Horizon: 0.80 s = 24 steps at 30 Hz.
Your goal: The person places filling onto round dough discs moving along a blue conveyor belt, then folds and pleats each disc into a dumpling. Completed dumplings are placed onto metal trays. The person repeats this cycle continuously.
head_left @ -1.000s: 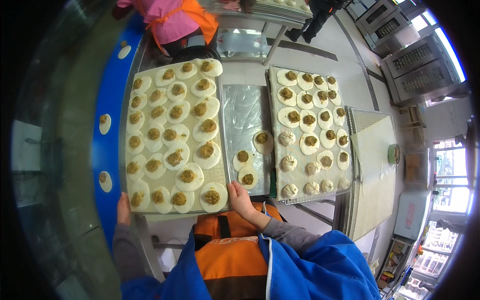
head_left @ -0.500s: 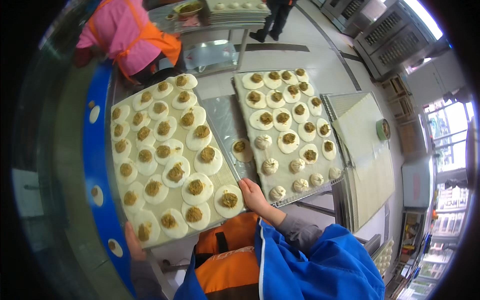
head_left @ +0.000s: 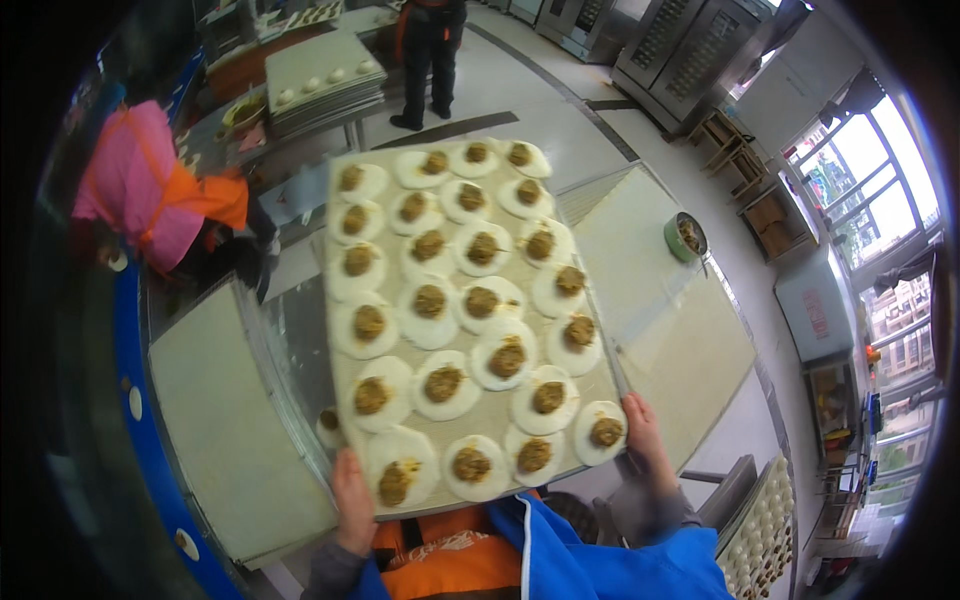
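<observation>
A cloth-lined tray (head_left: 590, 388) is held up in front of me, tilted slightly. Rows of flat white dough rounds (head_left: 443, 385) cover it, each with a dab of brown chopped filling in the middle. My left hand (head_left: 352, 505) grips the tray's near left corner, thumb along the rim. At the near right corner, my right hand (head_left: 645, 432) is closed on the side edge. The fingers under the tray are hidden. Below it at the left, a single filled dough round (head_left: 329, 427) shows in part.
A pale lined tray (head_left: 230, 420) lies to the left, beside a blue strip (head_left: 137, 450). To the right, a green bowl of filling (head_left: 686, 237) stands on a pale cloth (head_left: 660, 290). A person in pink (head_left: 145, 185) works at far left; another person (head_left: 430, 60) stands beyond.
The filled tray has moved right and been raised, carried in both hands, uncovering the pale tray at left. It now covers the place where the tray with several pleated buns was seen. My view has shifted.
</observation>
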Available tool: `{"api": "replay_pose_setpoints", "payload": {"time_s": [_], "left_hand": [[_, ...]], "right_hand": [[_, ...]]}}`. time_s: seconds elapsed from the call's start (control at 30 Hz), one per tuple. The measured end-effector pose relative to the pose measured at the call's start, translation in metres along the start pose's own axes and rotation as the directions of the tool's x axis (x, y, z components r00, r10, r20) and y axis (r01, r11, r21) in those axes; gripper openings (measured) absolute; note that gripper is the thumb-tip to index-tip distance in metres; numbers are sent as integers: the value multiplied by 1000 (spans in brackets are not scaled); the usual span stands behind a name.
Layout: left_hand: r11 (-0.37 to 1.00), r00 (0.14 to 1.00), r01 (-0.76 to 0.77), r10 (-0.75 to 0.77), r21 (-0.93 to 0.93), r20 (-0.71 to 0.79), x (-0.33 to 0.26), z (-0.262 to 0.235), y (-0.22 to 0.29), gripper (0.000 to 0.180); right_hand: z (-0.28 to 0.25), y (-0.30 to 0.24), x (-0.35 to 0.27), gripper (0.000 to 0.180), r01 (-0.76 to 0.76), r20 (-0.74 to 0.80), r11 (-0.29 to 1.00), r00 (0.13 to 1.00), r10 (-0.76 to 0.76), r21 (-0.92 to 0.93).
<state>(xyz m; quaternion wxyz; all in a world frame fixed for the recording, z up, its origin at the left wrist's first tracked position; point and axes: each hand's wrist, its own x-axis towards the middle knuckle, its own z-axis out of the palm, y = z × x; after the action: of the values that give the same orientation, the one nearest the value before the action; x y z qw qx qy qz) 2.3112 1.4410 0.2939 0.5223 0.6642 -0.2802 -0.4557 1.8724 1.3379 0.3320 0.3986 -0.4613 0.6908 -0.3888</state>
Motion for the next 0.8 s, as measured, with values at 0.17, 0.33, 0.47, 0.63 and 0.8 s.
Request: {"api": "replay_pose_setpoints", "payload": {"time_s": [0.17,0.33,0.47,0.63,0.8], "left_hand": [[995,986,75,-63,-72,157,17,219,8,37],[1000,988,17,-17,2,153,12,289,15,35],[984,993,-28,7,176,116,5,268,22,29],[985,937,-83,27,149,348,6,265,4,22],[970,825,-43,-101,241,556,0,262,4,27]], "right_hand": [[-167,55,111,26,57,-67,996,996,-62,-76],[-237,91,153,25,8,-91,987,996,-23,-160],[-235,112,154,29,-49,-65,989,997,40,-140],[-244,132,168,32,-135,-3,990,991,136,45],[-241,128,185,28,-178,-70,984,981,178,10]]}}
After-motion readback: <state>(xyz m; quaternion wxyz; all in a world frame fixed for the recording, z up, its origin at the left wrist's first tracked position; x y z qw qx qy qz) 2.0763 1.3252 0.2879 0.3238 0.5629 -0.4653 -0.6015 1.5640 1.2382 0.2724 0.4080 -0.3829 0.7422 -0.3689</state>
